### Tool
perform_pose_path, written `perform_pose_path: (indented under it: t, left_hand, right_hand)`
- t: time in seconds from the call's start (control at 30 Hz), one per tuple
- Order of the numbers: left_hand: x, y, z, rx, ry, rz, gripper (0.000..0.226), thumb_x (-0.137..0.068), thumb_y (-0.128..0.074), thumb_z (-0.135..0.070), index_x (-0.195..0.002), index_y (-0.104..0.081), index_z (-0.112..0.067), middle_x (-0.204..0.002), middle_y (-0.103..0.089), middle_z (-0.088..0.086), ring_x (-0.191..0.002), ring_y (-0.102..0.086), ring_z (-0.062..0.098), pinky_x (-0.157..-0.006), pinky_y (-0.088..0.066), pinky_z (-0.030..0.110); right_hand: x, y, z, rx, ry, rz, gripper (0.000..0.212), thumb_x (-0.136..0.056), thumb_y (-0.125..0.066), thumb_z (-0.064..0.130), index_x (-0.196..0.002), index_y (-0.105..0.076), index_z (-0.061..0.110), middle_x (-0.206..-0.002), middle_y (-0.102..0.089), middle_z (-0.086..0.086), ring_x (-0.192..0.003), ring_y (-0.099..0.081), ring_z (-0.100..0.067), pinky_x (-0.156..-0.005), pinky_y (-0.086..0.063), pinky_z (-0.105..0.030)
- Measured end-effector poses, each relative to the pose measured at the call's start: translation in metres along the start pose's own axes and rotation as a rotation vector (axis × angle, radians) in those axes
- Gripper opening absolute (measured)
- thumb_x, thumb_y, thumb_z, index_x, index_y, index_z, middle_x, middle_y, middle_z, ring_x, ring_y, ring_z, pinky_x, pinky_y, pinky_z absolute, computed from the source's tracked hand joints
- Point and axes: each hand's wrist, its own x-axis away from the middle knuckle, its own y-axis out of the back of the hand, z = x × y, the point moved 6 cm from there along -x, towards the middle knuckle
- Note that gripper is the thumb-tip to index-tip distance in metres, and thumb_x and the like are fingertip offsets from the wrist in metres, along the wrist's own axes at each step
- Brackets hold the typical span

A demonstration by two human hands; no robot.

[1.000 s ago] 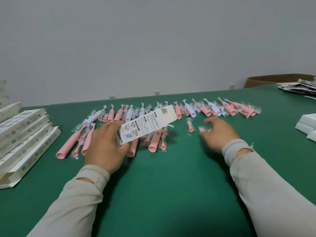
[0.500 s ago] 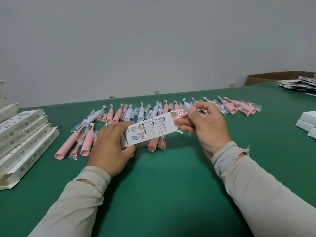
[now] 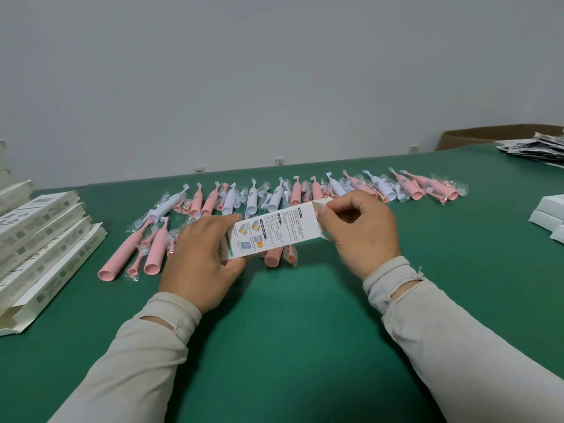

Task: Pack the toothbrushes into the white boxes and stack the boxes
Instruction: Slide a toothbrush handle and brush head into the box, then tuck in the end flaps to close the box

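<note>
Left hand (image 3: 201, 264) gripped the white box (image 3: 274, 232), right hand (image 3: 360, 230) pinched its end flap (image 3: 320, 206); excess pinch force risked creasing the flap.

A white box (image 3: 276, 232), long and narrow with printed text and coloured pictograms on its upper face, is held tilted above the green worktop (image 3: 305, 315), its right end raised and its end flap open. Its lower left end is gripped by the left hand (image 3: 201, 261); its open right end is pinched by the right hand (image 3: 360, 230). Pink and white toothbrushes (image 3: 293, 193), each sealed in clear film, are laid side by side in a row across the worktop behind the box. Flattened white boxes (image 3: 39, 239) are stacked overlapping at the left edge; further white boxes (image 3: 549, 215) lie at the right edge.
</note>
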Motion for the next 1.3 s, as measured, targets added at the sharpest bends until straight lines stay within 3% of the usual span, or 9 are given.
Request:
perform_pose_path:
  t: [0.17,0.4,0.57,0.67,0.8,0.9,1.0,1.17,1.3]
  left_hand:
    - [0.0,-0.001,0.001,-0.016,0.006,-0.007,0.064,-0.079,-0.079,-0.027,-0.138,-0.052,-0.032,-0.132,-0.054,-0.011,-0.122,-0.045,0.017,-0.098,-0.037,0.032]
    - [-0.001,-0.001,0.005,-0.026,0.043,-0.017,0.064,-0.079,-0.079,-0.026,-0.137,-0.053,-0.032,-0.13,-0.057,-0.008,-0.118,-0.047,0.019,-0.097,-0.041,0.038]
    - [-0.005,0.005,0.014,-0.075,0.119,-0.095,0.062,-0.076,-0.077,-0.021,-0.134,-0.056,-0.028,-0.128,-0.06,-0.002,-0.117,-0.05,0.028,-0.101,-0.04,0.044]
    - [-0.007,0.007,0.019,-0.091,0.162,-0.108,0.058,-0.079,-0.075,-0.026,-0.133,-0.056,-0.03,-0.128,-0.06,-0.001,-0.117,-0.05,0.028,-0.1,-0.041,0.045]
    - [-0.004,0.003,0.014,-0.081,0.145,-0.111,0.06,-0.077,-0.076,-0.022,-0.134,-0.056,-0.028,-0.128,-0.059,0.0,-0.117,-0.046,0.028,-0.099,-0.036,0.04]
    - [-0.003,0.003,0.014,-0.073,0.155,-0.109,0.063,-0.077,-0.078,-0.021,-0.136,-0.055,-0.026,-0.129,-0.057,0.001,-0.118,-0.045,0.028,-0.099,-0.035,0.04]
    - [-0.002,0.005,0.013,-0.062,0.159,-0.109,0.062,-0.078,-0.077,-0.022,-0.136,-0.054,-0.026,-0.129,-0.057,0.001,-0.118,-0.045,0.027,-0.099,-0.036,0.04]
    - [-0.001,0.005,0.008,-0.069,0.153,-0.091,0.064,-0.078,-0.078,-0.024,-0.137,-0.053,-0.027,-0.128,-0.058,0.0,-0.115,-0.047,0.027,-0.096,-0.038,0.039]
    - [0.0,0.003,0.008,-0.067,0.155,-0.062,0.067,-0.078,-0.079,-0.024,-0.139,-0.053,-0.025,-0.129,-0.057,0.0,-0.117,-0.047,0.026,-0.099,-0.037,0.039]
  right_hand:
    - [-0.001,-0.002,0.001,-0.086,-0.038,0.014,0.013,-0.085,-0.075,0.013,-0.079,-0.065,0.018,-0.07,-0.069,0.009,-0.06,-0.059,0.003,-0.057,-0.047,-0.015]
    - [0.007,-0.023,0.015,-0.047,0.078,0.379,0.018,-0.083,-0.043,0.04,-0.085,-0.054,0.026,-0.088,-0.069,0.014,-0.083,-0.061,-0.003,-0.067,-0.05,-0.023]
    - [-0.037,0.023,-0.037,0.026,-0.144,-0.09,0.012,-0.093,-0.054,0.017,-0.094,-0.055,0.029,-0.089,-0.067,0.013,-0.067,-0.059,0.0,-0.069,-0.05,-0.024]
    - [-0.046,0.026,-0.075,0.401,-0.24,0.061,0.029,-0.094,-0.051,0.012,-0.119,-0.058,0.026,-0.126,-0.062,0.004,-0.102,-0.061,-0.017,-0.097,-0.046,-0.033]
    - [-0.038,-0.017,-0.072,0.697,-0.08,0.472,0.051,-0.098,-0.048,0.025,-0.148,-0.041,0.025,-0.16,-0.033,0.003,-0.143,-0.035,-0.027,-0.116,-0.031,-0.042]
    - [-0.032,-0.027,-0.069,0.862,-0.074,0.573,0.03,-0.098,-0.049,0.034,-0.119,-0.066,0.021,-0.143,-0.056,-0.002,-0.126,-0.053,-0.03,-0.102,-0.047,-0.04]
    - [-0.037,-0.012,-0.065,0.882,-0.135,0.48,0.016,-0.095,-0.054,0.02,-0.09,-0.066,0.028,-0.106,-0.07,0.0,-0.098,-0.063,-0.026,-0.086,-0.051,-0.032]
    - [-0.034,0.003,-0.06,0.943,-0.175,0.508,0.038,-0.092,-0.059,0.017,-0.128,-0.053,0.026,-0.123,-0.054,-0.002,-0.104,-0.058,-0.025,-0.093,-0.05,-0.037]
    - [-0.029,0.006,-0.059,1.044,-0.23,0.588,0.045,-0.091,-0.052,0.018,-0.136,-0.045,0.021,-0.122,-0.061,-0.006,-0.105,-0.06,-0.028,-0.09,-0.053,-0.04]
